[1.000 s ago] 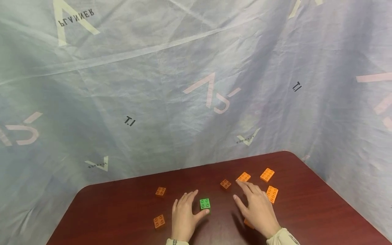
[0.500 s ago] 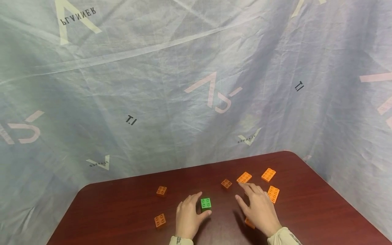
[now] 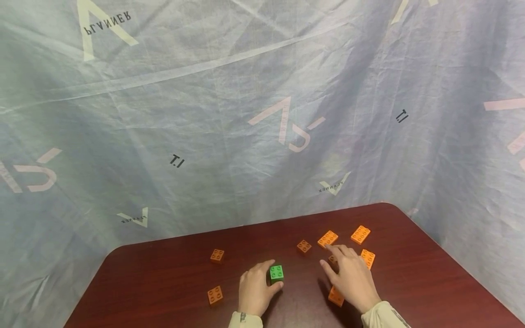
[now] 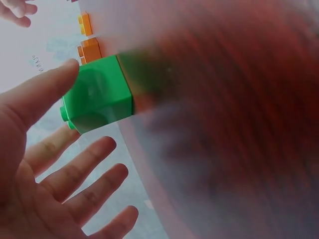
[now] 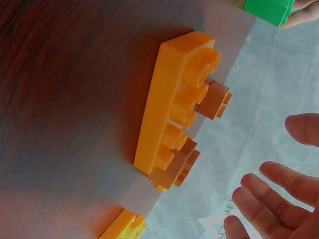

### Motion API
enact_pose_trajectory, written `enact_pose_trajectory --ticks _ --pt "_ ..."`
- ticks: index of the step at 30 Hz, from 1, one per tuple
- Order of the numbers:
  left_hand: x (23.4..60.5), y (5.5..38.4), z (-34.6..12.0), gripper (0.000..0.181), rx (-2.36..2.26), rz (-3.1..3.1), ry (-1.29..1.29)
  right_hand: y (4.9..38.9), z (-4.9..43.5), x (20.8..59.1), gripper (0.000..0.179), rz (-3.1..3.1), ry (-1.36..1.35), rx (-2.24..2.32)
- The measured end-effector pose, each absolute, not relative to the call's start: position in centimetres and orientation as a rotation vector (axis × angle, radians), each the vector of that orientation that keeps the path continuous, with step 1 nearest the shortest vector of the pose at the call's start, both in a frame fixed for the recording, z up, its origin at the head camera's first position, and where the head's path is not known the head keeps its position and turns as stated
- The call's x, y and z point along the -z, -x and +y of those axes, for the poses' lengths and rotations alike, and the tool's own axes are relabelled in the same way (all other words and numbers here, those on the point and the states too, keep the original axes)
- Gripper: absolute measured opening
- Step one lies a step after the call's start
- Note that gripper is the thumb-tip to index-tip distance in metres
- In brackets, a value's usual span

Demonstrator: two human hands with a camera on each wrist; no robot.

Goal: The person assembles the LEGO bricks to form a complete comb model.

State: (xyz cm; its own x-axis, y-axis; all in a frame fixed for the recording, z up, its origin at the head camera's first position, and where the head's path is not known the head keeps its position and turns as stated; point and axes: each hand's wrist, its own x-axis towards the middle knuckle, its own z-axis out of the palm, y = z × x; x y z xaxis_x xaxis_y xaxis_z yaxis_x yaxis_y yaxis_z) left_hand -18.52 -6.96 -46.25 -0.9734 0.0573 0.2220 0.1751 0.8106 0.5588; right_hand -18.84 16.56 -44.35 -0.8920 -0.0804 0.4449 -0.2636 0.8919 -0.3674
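Observation:
A green toy building brick (image 3: 276,272) with studs on top stands upright on the dark red table. My left hand (image 3: 255,289) is around its left side, thumb at the near face and index fingertip by the far left corner. In the left wrist view the thumb (image 4: 55,87) overlaps the green brick and the other fingers are spread and fairly straight. My right hand (image 3: 350,275) hovers palm down, fingers relaxed and holding nothing. Below it lie an orange brick (image 3: 336,297) and a small darker orange brick (image 3: 332,259), both partly hidden by the hand.
Two square orange bricks (image 3: 215,295) lie at the left of the table (image 3: 164,273). Beyond the right hand are a small orange brick (image 3: 304,246) and several long orange bricks (image 3: 361,234). A printed grey cloth (image 3: 205,136) hangs behind the table.
My left hand has moved right, bringing its thumb and index finger closer around the green brick. The right hand has shifted slightly right, uncovering more of the bricks below it.

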Motion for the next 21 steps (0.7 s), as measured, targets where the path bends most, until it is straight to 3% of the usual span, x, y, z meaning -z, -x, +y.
enact_pose_trajectory --ticks 21 --pt "46.3 18.8 -6.6 0.043 0.791 -2.798 0.204 19.9 18.0 44.8 0.043 -2.730 -0.222 -0.540"
